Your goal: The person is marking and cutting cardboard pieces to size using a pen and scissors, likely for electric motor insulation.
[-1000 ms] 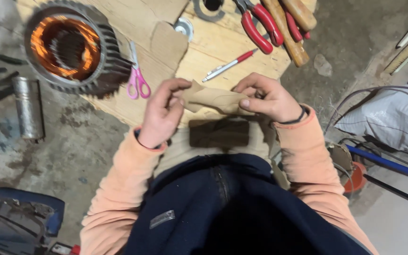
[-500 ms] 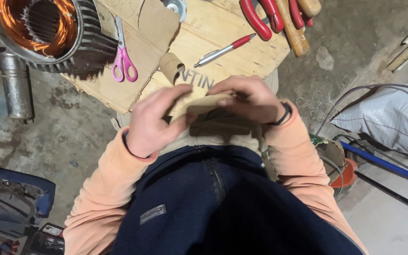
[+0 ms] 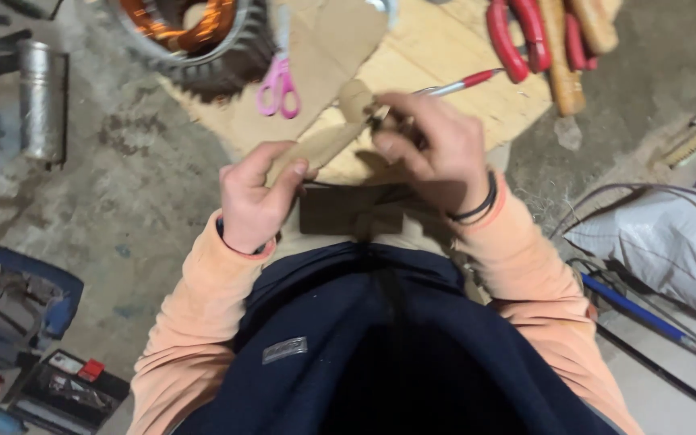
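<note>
Head view. The left hand [image 3: 255, 201] and right hand [image 3: 437, 149] hold a strip of tan insulating paper [image 3: 324, 141] between them, just above the near edge of the wooden worktop [image 3: 445, 105]. Left fingers [image 3: 287, 173] are closed on the strip's near end, thumb on top; right fingers [image 3: 400, 149] pinch its far end, which looks curled. The step in hand appears to be folding or shaping the strip; a further crease would call for a firm, even pinch from both hands. On the worktop beyond the strip lie pink-handled scissors [image 3: 278, 84], a red pen [image 3: 457, 84] and a copper-wound motor stator [image 3: 191, 32].
</note>
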